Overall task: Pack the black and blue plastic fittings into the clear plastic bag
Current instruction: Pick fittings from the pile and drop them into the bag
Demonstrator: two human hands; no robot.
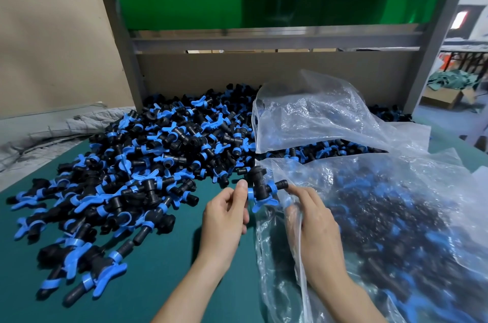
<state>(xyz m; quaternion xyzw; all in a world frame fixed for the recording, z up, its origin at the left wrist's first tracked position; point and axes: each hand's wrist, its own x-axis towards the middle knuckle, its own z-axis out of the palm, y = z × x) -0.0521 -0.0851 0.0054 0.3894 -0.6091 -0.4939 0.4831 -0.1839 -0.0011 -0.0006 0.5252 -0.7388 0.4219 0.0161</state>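
Pinching one fitting (260,189) in our left hand (224,214), right hand (313,219) clutching the clear bag (390,230), pile (158,143) at ten o'clock.

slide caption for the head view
Left hand holds black and blue plastic fitting beside right hand gripping clear plastic bag

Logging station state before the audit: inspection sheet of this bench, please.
Surface: green mat under everything.
Job's things: pile of fittings left and centre; bag on the right, part filled; one fitting at its mouth.
Clutter: second bag behind; grey cloth far left.
Hands: left hand pinches the fitting; right hand grips the bag's edge.
Cables: nothing seen.
Surroundings: green panel above; box on the floor, right.
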